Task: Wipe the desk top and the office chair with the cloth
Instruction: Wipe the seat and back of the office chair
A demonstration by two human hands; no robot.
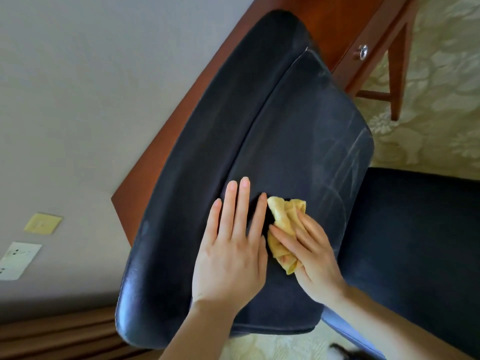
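- My left hand (231, 253) lies flat on the dark blue leather office chair back (298, 131), fingers straight. It braces the chair and grasps nothing.
- My right hand (311, 253) grasps the crumpled yellow cloth (283, 216), fingers curled over it. It presses the cloth on the lower middle of the back, just beside my left fingers.
- Step, as I judge it: wiping the back. Pale streaks show toward its right edge, so that part looks undone.
- To do it well: brace firmly so the chair can't swivel, flatten the cloth, overlap strokes along the seam, then do the padded rim.
- Room: open leather above and right of the cloth.
- Edges: the right edge drops to the dark seat (415, 229). The red-brown wooden desk (324, 16) sits close behind the top edge, so mind knuckles there.
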